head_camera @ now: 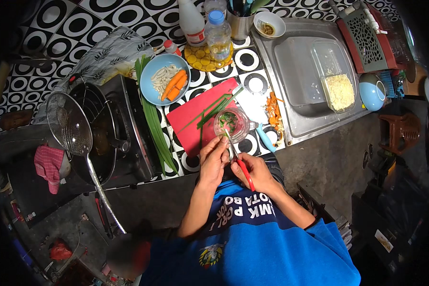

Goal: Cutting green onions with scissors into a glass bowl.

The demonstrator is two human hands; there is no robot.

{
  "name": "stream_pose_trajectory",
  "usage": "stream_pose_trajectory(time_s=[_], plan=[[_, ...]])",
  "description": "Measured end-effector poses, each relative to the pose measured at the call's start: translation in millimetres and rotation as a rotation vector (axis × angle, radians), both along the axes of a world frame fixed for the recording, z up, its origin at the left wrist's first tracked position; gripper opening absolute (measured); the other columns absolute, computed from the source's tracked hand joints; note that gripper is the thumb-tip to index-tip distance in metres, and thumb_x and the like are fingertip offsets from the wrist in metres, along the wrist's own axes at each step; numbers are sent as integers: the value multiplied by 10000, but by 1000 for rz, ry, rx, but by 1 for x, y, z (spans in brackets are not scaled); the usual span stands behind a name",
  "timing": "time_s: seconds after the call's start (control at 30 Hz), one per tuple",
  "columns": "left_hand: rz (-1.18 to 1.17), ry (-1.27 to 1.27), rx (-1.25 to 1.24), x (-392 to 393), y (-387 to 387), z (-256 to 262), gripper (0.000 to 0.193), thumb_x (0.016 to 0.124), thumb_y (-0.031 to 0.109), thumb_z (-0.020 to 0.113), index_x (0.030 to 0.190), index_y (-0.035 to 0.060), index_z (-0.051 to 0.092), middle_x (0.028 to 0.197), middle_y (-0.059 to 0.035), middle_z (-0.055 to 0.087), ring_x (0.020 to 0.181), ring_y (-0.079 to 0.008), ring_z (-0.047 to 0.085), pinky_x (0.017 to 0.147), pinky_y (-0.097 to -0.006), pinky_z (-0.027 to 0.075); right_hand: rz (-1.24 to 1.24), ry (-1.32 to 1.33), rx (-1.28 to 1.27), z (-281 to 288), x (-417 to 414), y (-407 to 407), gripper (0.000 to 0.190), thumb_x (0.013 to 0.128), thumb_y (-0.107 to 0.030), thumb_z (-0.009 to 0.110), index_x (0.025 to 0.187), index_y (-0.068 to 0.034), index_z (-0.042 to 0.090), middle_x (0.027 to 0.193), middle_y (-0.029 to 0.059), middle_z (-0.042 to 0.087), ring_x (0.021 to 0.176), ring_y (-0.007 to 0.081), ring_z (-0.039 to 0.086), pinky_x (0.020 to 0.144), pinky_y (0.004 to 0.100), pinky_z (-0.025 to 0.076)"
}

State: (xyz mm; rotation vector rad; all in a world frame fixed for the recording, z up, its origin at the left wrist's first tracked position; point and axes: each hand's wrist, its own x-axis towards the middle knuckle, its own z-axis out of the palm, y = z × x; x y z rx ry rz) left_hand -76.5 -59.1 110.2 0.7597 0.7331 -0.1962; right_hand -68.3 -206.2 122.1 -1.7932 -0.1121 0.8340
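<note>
Red-handled scissors [243,171] are in my right hand [254,172], their blades pointing up over the near rim of a clear glass mug [240,134]. My left hand [213,157] pinches something small and green at the blade tips; what exactly it is cannot be told. Cut green pieces [228,121] lie inside the mug. The mug stands at the right edge of a red cutting board [189,119], where several long green stalks [218,109] lie. A knife with a light blue handle [265,137] and a pale blade lies right of the mug.
A blue plate [146,87] holds carrots and pale strips. Long green leaves [153,125] lie beside the stove [136,143]. Orange peelings [273,112] lie by the steel sink [296,132], which holds a container of pale shreds [339,93]. Bottles [218,39] stand behind; a skimmer [89,162] juts out left.
</note>
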Motion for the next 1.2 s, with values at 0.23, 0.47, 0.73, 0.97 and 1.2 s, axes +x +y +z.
stream_pose_trajectory(time_s=[0.23,0.47,0.73,0.97,1.2], plan=[[13,21,87,-1,-1,-2,175,863,131,642,980,12,589,736,28,529,511,-3,387,430,-159,270,-10,-29,-11,-4,-1,-2,344,832,-344,661,815,-6,598,478,51,476,436,105,427,445,292,356],[6,0,80,-1,0,-4,169,863,123,637,975,7,589,723,30,522,500,-6,384,425,-163,265,-34,76,16,0,-1,-2,322,850,-326,655,837,-9,606,475,15,492,402,68,415,407,255,334],[-71,-8,464,-1,-2,-13,178,886,99,594,1014,-25,594,758,-5,572,521,-1,424,437,-155,309,-102,31,67,-9,-4,-6,325,869,-336,626,897,-14,588,494,15,500,432,68,437,423,248,341],[-75,-164,756,1,0,-21,161,809,61,677,958,2,671,820,-10,609,567,-17,470,495,-180,361,-230,-37,59,-13,4,-16,313,876,-327,621,898,-17,581,511,-5,489,445,59,428,428,242,333],[-289,-340,1301,11,11,-7,1103,519,155,876,1406,41,231,1330,-176,402,1196,-291,439,849,-357,473,-295,47,98,-12,11,-35,298,878,-289,628,947,-6,565,581,-9,525,474,53,477,421,221,376]])
